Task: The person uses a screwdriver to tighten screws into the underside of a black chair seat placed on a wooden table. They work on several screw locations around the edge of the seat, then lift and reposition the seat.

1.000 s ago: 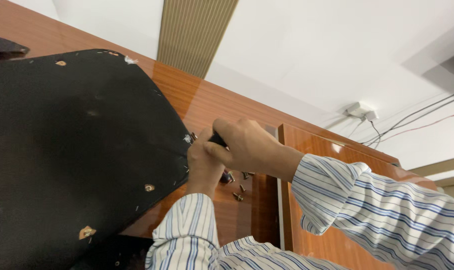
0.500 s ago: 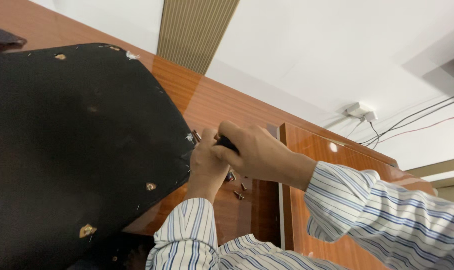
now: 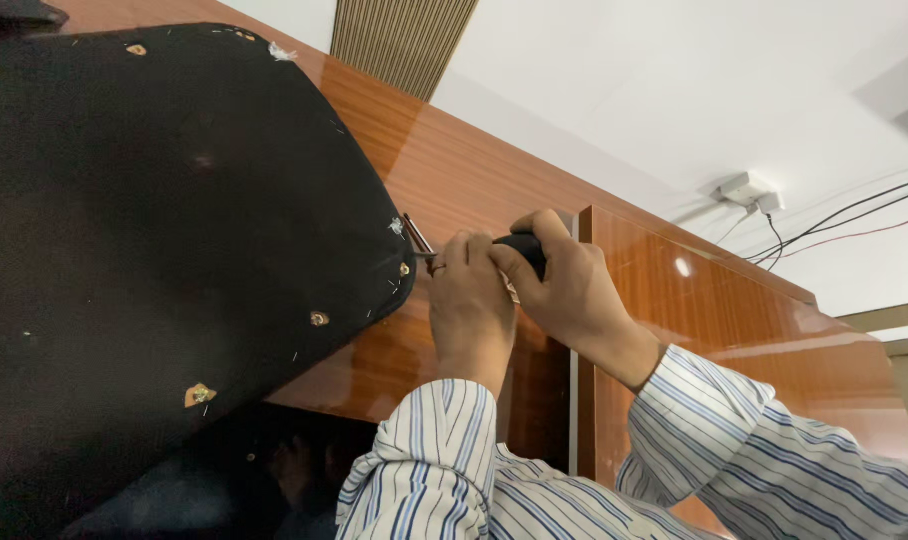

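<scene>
A large black fabric-covered panel (image 3: pixel 154 260), with small holes showing wood, fills the left of the head view. My right hand (image 3: pixel 564 285) is closed around the black handle of a screwdriver (image 3: pixel 522 246). Its thin metal shaft points left at the panel's right edge near a small brass fastener (image 3: pixel 405 268). My left hand (image 3: pixel 469 305) sits just in front, fingers pinched around the shaft near the tip. Both arms wear blue-and-white striped sleeves.
A glossy reddish-brown wooden cabinet (image 3: pixel 694 310) stands behind the hands, with a vertical gap between its doors. Above are a white ceiling, a ribbed vent strip (image 3: pixel 399 40), and a white junction box (image 3: pixel 746 190) with cables running right.
The view shifted so the panel and hands sit higher and closer. Both hands moved up and left to the panel's edge. The screwdriver tip now meets the edge by the brass fastener.
</scene>
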